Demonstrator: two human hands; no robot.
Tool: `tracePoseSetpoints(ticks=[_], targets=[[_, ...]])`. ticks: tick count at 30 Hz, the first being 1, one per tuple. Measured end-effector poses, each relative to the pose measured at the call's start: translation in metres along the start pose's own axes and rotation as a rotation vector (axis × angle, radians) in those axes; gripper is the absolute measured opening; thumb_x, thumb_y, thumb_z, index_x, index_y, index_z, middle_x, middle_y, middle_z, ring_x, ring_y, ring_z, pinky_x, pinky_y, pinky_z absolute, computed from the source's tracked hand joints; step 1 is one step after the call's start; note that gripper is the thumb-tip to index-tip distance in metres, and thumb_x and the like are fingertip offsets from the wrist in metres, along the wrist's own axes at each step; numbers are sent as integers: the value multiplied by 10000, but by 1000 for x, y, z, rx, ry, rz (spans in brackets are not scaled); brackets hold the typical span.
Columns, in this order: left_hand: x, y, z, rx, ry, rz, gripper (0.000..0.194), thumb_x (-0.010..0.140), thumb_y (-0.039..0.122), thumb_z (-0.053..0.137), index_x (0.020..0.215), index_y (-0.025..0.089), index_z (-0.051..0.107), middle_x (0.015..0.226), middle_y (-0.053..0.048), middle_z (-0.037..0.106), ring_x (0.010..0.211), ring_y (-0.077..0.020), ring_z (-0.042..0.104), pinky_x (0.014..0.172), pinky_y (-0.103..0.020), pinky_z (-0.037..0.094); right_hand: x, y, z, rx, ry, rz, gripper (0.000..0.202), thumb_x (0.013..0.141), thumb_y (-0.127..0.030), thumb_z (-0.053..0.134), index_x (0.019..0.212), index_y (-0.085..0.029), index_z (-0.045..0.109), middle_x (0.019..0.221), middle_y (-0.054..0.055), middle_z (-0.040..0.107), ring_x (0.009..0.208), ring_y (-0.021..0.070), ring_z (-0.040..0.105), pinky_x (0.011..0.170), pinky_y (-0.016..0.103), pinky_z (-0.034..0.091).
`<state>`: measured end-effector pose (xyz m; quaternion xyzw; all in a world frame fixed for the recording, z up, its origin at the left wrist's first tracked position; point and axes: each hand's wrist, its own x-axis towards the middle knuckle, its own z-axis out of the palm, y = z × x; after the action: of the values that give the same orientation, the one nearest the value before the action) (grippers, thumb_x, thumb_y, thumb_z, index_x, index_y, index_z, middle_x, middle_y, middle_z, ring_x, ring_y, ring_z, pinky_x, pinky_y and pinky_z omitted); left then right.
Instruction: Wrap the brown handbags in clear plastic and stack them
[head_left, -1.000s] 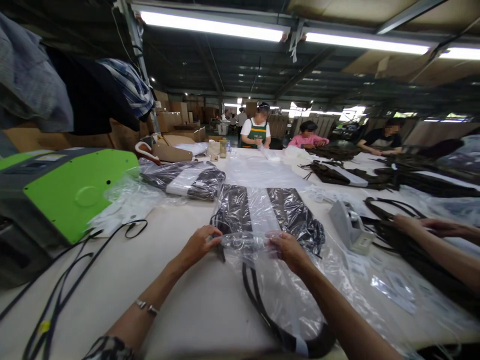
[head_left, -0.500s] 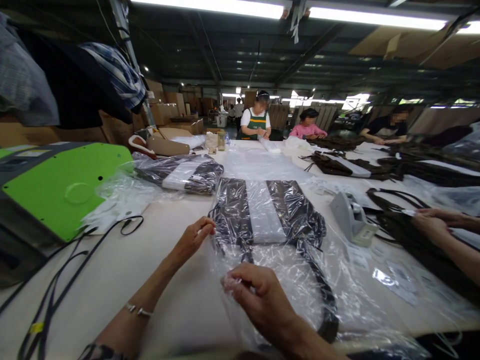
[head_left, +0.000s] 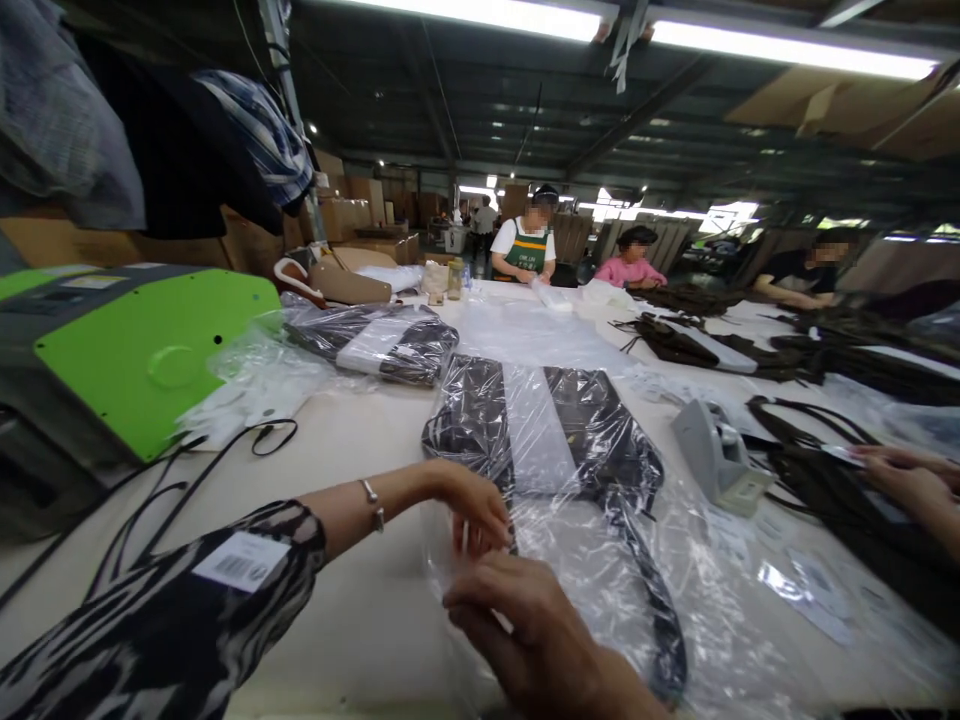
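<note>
A clear plastic bag (head_left: 559, 520) lies before me. Inside it is a dark folded article (head_left: 480, 420) with a white band (head_left: 536, 425) across it and a dark strap (head_left: 660, 610) curving toward me. My left hand (head_left: 476, 505) is over the bag's left side, its fingers bent down and apart; whether they touch the film is unclear. Close in front of it, my right hand (head_left: 525, 620) is closed, with thumb and forefinger pinching the bag's near-left edge. A white barcode label (head_left: 241, 560) sits on my left sleeve.
A green machine (head_left: 157, 350) stands at left, with black cords (head_left: 187, 500) below it. Another bagged dark article (head_left: 375, 340) lies behind. At right are a grey tape dispenser (head_left: 720, 455) and a co-worker's hands (head_left: 911, 490) on dark goods. Several people work farther back.
My left hand has left the bag's left edge and come right and nearer, beside my right hand. My right hand stays near the bag's edge. The view has shifted slightly left.
</note>
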<state>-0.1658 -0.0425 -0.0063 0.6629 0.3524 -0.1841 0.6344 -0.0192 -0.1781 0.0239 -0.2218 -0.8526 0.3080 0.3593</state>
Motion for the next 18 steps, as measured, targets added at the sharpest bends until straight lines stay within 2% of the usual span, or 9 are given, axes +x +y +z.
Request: tracePoseSetpoints(ticks=[2,4,6,8,11,13,16,18], targets=[[-24,-15,-17,-79,140,78,346,789,537,651,776,191,665,746,-2,676,682,-167,628,674,-319,532,0,11,-15,174,43,156,167,921,-286,576,862,-196,704,764,34,708,698,145,645,676,253,492],[-53,-26,-28,-25,318,129,480,824,641,556,776,181,683,764,-15,676,710,-160,607,706,-286,491,2,29,-30,413,136,350,217,902,-374,612,847,-187,708,774,43,715,692,162,658,657,280,524],[-75,-35,-31,68,451,188,560,873,671,446,811,177,702,772,-8,664,723,-150,569,723,-259,444,6,54,-41,658,267,529,288,853,-461,663,844,-175,694,790,56,719,699,186,676,628,303,548],[-84,-41,-27,112,530,229,506,883,627,468,836,180,700,767,13,638,716,-139,530,701,-238,403,11,83,-50,819,393,674,316,782,-477,736,838,-171,678,784,54,723,694,193,687,609,301,556],[-77,-51,-18,74,651,216,376,840,529,573,779,170,665,672,40,562,646,-121,473,618,-225,343,15,120,-58,943,502,843,253,714,-363,796,818,-168,675,724,34,712,632,171,670,565,264,540],[-64,-56,-14,33,767,198,353,837,495,567,744,163,644,635,44,527,612,-115,447,581,-227,313,13,133,-62,1037,534,915,192,738,-320,758,814,-162,678,714,43,709,631,172,668,571,262,542],[-44,-63,-14,2,915,183,338,843,462,540,722,160,628,636,37,524,603,-117,442,565,-230,306,7,138,-70,1180,520,962,289,815,-445,669,881,-164,674,818,85,726,723,200,689,646,310,568],[-35,-65,-15,4,1003,179,296,833,438,555,732,167,619,642,38,529,608,-118,449,571,-230,316,4,136,-73,1162,489,973,397,800,-547,670,955,-181,657,895,87,723,786,217,693,693,355,577]])
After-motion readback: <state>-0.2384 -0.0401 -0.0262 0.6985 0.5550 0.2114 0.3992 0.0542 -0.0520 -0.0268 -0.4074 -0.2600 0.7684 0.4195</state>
